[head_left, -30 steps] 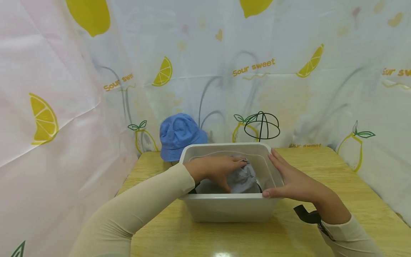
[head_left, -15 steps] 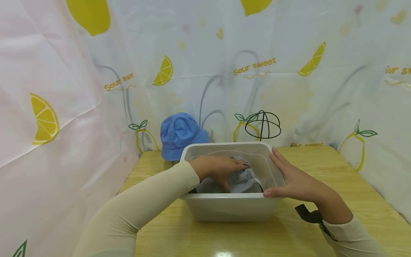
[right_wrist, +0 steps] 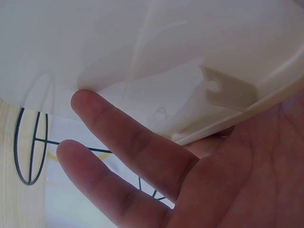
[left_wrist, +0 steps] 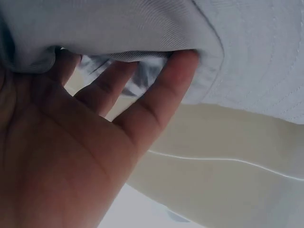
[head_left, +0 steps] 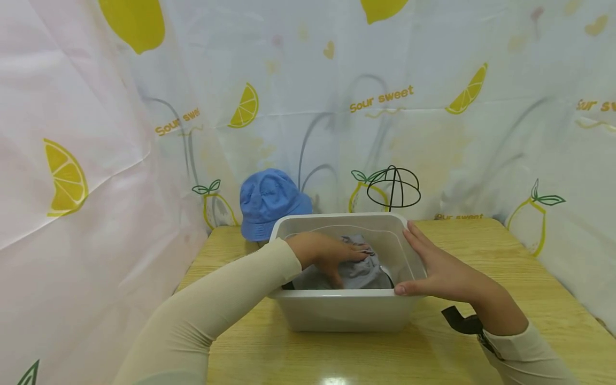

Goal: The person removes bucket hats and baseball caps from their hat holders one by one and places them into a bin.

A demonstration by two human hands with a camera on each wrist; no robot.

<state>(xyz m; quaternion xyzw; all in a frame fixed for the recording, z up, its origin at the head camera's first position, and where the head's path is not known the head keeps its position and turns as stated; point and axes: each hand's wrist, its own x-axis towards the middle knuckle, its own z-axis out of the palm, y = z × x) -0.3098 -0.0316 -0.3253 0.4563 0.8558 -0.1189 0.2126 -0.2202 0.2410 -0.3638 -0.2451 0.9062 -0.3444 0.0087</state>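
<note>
A grey cloth hat [head_left: 363, 272] lies crumpled inside the white plastic bin [head_left: 346, 313]. My left hand [head_left: 327, 256] reaches over the bin's left side, fingers spread on the hat. In the left wrist view, extended fingers [left_wrist: 161, 99] touch the stitched grey fabric [left_wrist: 256, 52]; their tips are partly under a fold. Around the bin's right side rests my right hand [head_left: 443, 272], thumb on the near rim and fingers along the right edge. Its straight fingers [right_wrist: 137, 147] touch the bin's outer wall [right_wrist: 142, 57] in the right wrist view.
A blue bucket hat [head_left: 269, 200] sits behind the bin's left corner. Behind the bin rises a black wire hat stand [head_left: 393, 187]. A wooden table [head_left: 269, 353] carries these things, with a lemon-print curtain [head_left: 308, 139] around it.
My left hand has shifted slightly and sunk a little on the grey hat, which looks flatter. The right hand stays on the bin; the bin has hardly moved.
</note>
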